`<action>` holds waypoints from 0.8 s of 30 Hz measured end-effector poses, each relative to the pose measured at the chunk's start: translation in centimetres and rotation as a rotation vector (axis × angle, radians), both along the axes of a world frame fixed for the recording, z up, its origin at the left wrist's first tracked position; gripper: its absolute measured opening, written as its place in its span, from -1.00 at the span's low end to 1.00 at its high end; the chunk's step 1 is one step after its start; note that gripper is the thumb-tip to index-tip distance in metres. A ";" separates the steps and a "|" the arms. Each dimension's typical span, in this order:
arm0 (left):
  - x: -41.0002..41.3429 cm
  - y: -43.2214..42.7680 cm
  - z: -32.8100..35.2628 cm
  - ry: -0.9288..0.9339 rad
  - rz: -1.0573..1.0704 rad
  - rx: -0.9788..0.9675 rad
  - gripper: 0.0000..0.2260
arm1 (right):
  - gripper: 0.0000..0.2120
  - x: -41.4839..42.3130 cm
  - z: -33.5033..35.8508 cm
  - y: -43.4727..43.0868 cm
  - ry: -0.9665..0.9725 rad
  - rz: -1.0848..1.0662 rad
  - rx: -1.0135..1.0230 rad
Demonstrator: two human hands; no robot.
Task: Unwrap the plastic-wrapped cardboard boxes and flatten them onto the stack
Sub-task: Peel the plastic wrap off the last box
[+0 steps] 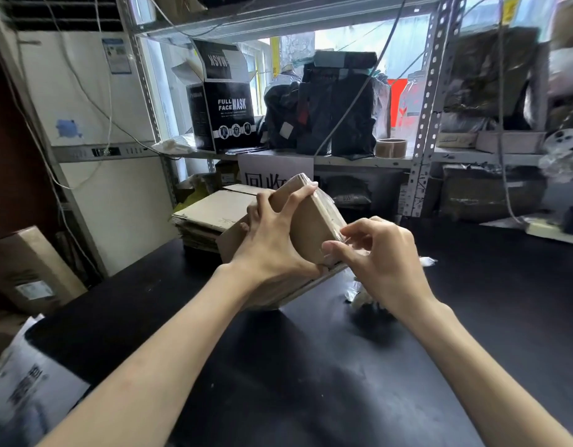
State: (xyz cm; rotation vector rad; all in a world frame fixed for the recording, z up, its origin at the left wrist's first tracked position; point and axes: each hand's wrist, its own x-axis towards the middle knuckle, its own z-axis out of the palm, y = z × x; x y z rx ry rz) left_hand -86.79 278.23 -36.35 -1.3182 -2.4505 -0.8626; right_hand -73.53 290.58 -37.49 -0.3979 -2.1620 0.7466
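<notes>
A bundle of flat brown cardboard boxes (314,227) in clear plastic wrap stands tilted on edge on the black table (311,366). My left hand (272,243) grips the bundle from the near side, fingers over its top edge. At the bundle's right edge my right hand (381,256) pinches the clear wrap (338,235). Behind and to the left lies the stack of flattened cardboard (207,217).
A crumpled wad of plastic (359,295) lies on the table under my right wrist. Metal shelving behind holds a black mask box (228,121), black bags (336,111) and a tape roll (390,148). A brown carton (30,269) stands at left, a white bag (27,388) at the near left.
</notes>
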 end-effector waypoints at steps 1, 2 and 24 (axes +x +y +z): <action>0.1 0.0 -0.2 0.001 0.012 0.015 0.07 | -0.71 0.1 0.0 0.0 -0.019 -0.027 -0.006; 0.2 -0.1 -0.3 0.001 0.018 0.025 0.07 | -0.73 0.2 0.1 0.0 -0.028 -0.039 -0.008; 1.1 0.8 -0.1 -0.058 0.039 -0.023 0.09 | -0.68 0.8 1.0 1.4 0.047 0.111 -0.083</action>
